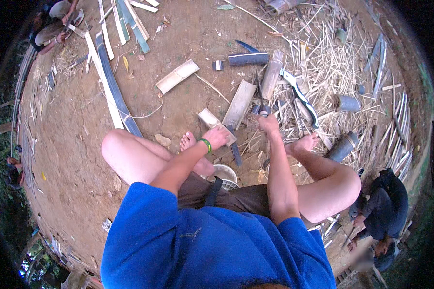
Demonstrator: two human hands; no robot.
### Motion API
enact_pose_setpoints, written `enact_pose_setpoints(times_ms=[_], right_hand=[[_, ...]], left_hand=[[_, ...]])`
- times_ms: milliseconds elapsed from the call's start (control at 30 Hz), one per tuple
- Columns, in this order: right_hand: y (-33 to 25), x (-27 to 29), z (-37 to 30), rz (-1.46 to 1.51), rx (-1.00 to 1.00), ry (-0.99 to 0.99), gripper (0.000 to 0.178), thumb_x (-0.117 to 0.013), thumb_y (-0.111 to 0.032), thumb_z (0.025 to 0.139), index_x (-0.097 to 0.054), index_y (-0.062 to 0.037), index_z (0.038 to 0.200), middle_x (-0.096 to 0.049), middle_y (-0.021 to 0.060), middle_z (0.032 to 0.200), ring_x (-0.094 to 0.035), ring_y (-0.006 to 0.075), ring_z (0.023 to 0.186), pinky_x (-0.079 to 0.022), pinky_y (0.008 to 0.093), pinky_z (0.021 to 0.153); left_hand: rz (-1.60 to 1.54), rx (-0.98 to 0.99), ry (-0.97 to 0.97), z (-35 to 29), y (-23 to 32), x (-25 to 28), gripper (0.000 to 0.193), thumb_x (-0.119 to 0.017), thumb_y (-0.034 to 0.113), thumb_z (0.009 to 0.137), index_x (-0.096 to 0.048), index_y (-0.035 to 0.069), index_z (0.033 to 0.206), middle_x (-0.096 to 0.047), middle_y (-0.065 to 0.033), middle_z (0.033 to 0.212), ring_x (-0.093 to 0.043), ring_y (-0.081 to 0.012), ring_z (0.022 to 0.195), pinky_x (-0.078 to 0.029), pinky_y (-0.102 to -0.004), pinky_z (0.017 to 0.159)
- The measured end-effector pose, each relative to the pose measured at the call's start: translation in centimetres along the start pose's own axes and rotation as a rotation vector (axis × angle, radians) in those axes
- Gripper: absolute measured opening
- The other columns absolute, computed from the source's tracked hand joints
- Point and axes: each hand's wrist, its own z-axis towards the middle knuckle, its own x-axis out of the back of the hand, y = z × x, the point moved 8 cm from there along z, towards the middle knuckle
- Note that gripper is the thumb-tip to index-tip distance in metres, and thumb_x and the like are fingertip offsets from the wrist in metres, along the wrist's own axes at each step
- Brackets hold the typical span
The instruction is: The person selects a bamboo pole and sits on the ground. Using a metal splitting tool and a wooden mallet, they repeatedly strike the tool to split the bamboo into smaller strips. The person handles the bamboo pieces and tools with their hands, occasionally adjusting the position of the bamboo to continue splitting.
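Note:
My left hand (218, 137) is closed on a short split bamboo piece (209, 117), pale on its upper face, between my feet. In my right hand (268, 124) is a knife (259, 91), gripped by its handle, its narrow dark blade pointing away from me. Just beyond the hands lies a wider split bamboo half (239, 103), its hollow side up. A dark bamboo strip (235, 147) lies beside my left hand. Right of the knife rests a curved white and black tool handle (301, 96), apparently a saw's.
Bamboo shavings (318, 62) cover the ground at right, with bamboo tubes (345, 146) among them. Another split half (177, 76) and long strips (112, 82) lie left. A round pale container (225, 172) sits between my legs. Other people work at far left (53, 29) and lower right (383, 207).

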Motion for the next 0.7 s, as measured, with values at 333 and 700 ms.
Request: enact_pose_setpoints(times_ms=[333, 700], right_hand=[[-5.0, 3.5, -3.8, 0.328, -0.023, 0.012, 0.037, -0.065, -0.034, 0.088, -0.065, 0.0026, 0.084, -0.058, 0.0048, 0.062, -0.055, 0.0153, 0.052, -0.044, 0.031, 0.051], [-13.4, 1.8, -9.8, 0.277, 0.323, 0.135, 0.046, -0.062, -0.045, 0.091, -0.062, -0.0005, 0.08, -0.058, 0.0061, 0.06, -0.054, 0.0139, 0.053, -0.044, 0.0323, 0.051]], left_hand=[[-1.569, 0.619, 0.491, -3.2, -16.4, 6.8, 0.017, -0.059, 0.02, 0.09, -0.059, 0.009, 0.103, -0.059, -0.004, 0.08, -0.061, -0.0152, 0.068, -0.052, -0.0324, 0.066], [-1.811, 0.365, 0.835, -2.7, -22.3, 6.1, 0.01, -0.061, 0.018, 0.084, -0.061, 0.01, 0.089, -0.058, 0.001, 0.082, -0.054, -0.0095, 0.069, -0.046, -0.0244, 0.065]])
